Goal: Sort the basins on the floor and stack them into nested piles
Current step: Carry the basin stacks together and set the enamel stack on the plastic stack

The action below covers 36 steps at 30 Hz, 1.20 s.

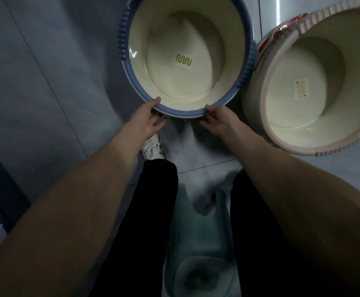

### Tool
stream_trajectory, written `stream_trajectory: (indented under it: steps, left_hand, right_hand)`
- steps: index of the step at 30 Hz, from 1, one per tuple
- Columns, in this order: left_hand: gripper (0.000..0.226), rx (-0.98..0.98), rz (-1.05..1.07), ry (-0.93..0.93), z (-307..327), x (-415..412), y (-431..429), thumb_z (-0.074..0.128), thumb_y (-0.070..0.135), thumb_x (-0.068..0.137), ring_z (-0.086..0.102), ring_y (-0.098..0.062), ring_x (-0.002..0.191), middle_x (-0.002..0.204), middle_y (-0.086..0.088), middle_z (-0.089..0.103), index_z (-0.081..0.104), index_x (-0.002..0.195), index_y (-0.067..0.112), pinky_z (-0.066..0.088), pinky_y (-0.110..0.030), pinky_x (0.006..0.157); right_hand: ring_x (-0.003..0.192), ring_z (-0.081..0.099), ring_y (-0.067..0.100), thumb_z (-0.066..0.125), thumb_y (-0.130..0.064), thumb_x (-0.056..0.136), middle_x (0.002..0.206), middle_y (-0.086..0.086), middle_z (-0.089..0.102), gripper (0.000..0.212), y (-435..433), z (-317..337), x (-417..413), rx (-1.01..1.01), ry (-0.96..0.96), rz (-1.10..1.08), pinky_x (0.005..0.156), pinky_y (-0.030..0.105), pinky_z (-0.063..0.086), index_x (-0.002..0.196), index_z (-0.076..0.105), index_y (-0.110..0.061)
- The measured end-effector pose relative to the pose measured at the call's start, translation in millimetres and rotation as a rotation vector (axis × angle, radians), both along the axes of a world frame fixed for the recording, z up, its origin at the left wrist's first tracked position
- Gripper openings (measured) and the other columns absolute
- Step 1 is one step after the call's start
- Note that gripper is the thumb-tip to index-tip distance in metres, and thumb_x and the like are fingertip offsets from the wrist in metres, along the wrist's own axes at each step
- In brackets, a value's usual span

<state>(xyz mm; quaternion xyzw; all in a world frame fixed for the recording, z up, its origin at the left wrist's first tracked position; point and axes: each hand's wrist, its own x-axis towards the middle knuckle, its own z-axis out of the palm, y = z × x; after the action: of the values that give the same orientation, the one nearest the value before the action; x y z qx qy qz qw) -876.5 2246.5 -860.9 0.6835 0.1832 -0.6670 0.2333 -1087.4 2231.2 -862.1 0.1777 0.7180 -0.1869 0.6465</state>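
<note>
A round cream basin with a blue rim (129,67) sits straight ahead on the grey floor, a small label at its bottom. My left hand (147,118) holds its near rim at the left, thumb over the edge and fingers under it. My right hand (217,120) holds the same near rim at the right, thumb on top. To the right stands a cream basin with a pink rim (267,86), and something red and white (282,31) shows under its far left edge. The two basins touch side by side.
Grey floor tiles (46,93) spread to the left. My legs in dark trousers and one white patterned shoe (153,148) are below the hands. A pale green apron or cloth (198,243) hangs between my legs.
</note>
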Motion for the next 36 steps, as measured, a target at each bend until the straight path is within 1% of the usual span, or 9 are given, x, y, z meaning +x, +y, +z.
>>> stream_trajectory:
  steps: [3,5,8,13,17,22,27,31,36]
  left_hand:
    - [0.046,-0.067,-0.074,-0.025,41,14,1,0.079,0.032,0.086,0.067,-0.016,0.107,0.12,-0.001,0.07,0.061,0.127,0.02,0.054,-0.038,0.099]
    - [0.058,-0.096,-0.098,-0.055,70,23,1,0.082,0.036,0.083,0.069,-0.018,0.109,0.123,-0.003,0.07,0.058,0.134,0.021,0.056,-0.038,0.097]
    - [0.06,-0.076,-0.067,-0.048,116,35,-5,0.082,0.032,0.084,0.065,-0.025,0.118,0.131,-0.009,0.065,0.056,0.136,0.016,0.056,-0.039,0.098]
    - [0.052,0.018,-0.081,-0.078,187,56,9,0.085,0.026,0.08,0.064,-0.026,0.118,0.129,-0.014,0.066,0.06,0.124,0.014,0.054,-0.038,0.101]
    - [0.041,0.028,-0.189,-0.052,245,68,30,0.083,0.029,0.082,0.068,-0.02,0.108,0.117,-0.008,0.071,0.064,0.116,0.018,0.053,-0.032,0.1]
    - [0.038,-0.012,-0.263,-0.029,310,61,28,0.083,0.029,0.082,0.066,-0.018,0.111,0.119,-0.004,0.071,0.065,0.113,0.021,0.054,-0.028,0.094]
    - [0.046,-0.042,-0.376,0.016,369,35,24,0.083,0.029,0.081,0.068,-0.018,0.112,0.119,-0.001,0.074,0.066,0.122,0.02,0.054,-0.026,0.085]
    - [0.052,-0.056,-0.516,0.046,403,12,45,0.083,0.028,0.082,0.07,-0.02,0.11,0.116,-0.002,0.075,0.063,0.129,0.017,0.054,-0.027,0.079]
    - [0.073,-0.108,-0.665,0.105,422,-18,61,0.093,0.036,0.068,0.067,-0.031,0.114,0.123,-0.01,0.073,0.063,0.131,0.014,0.049,-0.046,0.106]
  right_hand:
    - [0.086,0.064,0.018,0.068,-0.002,0.09,0.096,0.006,0.067,0.028,-3,35,2,-0.012,-0.059,0.06,0.097,0.041,0.051,0.116,0.064,-0.009]
    - [0.085,0.063,0.02,0.067,-0.002,0.091,0.092,0.007,0.064,0.01,-8,67,8,-0.016,-0.096,0.06,0.078,0.04,0.058,0.098,0.063,-0.008]
    - [0.102,0.064,0.026,0.064,0.0,0.09,0.108,0.01,0.063,0.019,-17,111,22,-0.057,-0.139,-0.037,0.064,0.037,0.062,0.107,0.059,-0.008]
    - [0.123,0.059,0.031,0.064,0.002,0.086,0.117,0.014,0.06,0.015,-3,174,46,0.004,-0.171,-0.072,0.103,0.046,0.051,0.098,0.061,-0.007]
    - [0.111,0.066,0.035,0.066,0.008,0.078,0.122,0.018,0.065,0.038,25,229,47,-0.015,-0.19,-0.168,0.094,0.045,0.057,0.115,0.061,-0.003]
    - [0.09,0.067,0.028,0.061,0.007,0.081,0.096,0.013,0.066,0.019,31,296,32,-0.082,-0.191,-0.183,0.087,0.039,0.06,0.095,0.059,-0.005]
    - [0.079,0.065,0.021,0.063,0.002,0.072,0.082,0.006,0.061,0.021,45,347,-1,-0.122,-0.134,-0.196,0.074,0.033,0.061,0.088,0.059,-0.011]
    - [0.058,0.055,0.013,0.055,0.004,0.068,0.062,0.001,0.05,0.019,79,380,-26,-0.063,-0.095,-0.257,0.061,0.028,0.053,0.066,0.049,-0.014]
    - [0.066,0.056,0.018,0.05,0.009,0.071,0.074,0.003,0.056,0.022,133,407,-62,-0.142,-0.088,-0.401,0.059,0.028,0.046,0.075,0.055,-0.012]
